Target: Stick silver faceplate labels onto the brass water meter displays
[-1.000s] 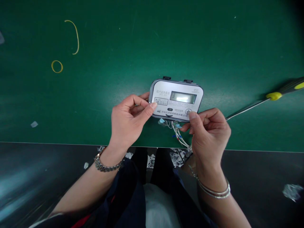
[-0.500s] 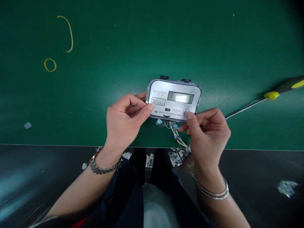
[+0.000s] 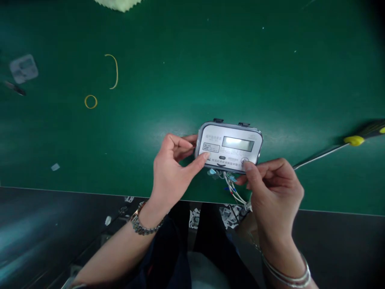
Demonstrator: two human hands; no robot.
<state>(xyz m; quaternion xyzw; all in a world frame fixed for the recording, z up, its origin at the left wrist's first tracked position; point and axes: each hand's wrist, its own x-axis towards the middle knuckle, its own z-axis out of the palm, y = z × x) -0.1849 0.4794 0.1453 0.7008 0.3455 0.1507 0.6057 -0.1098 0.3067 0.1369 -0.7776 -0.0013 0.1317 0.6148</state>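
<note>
Between my two hands is a meter with a white face, a grey rim and a small display with glare on it. My left hand grips its left end, thumb on the face and fingers behind. At the lower right corner my right hand holds it, the thumb lying on the round mark of the face. Two black tabs stick out from the top edge. White wires with blue and red bits hang below the meter, partly hidden by my right hand.
A screwdriver with a yellow and black handle lies on the green table at the right. To the left are a yellow rubber band ring, a curved yellow strip and a blurred white meter-like panel.
The view has shifted up and left, so everything sits lower and further right. The white panel at the left has come into view. Both hands keep their hold on the meter; its display looks blank now.
</note>
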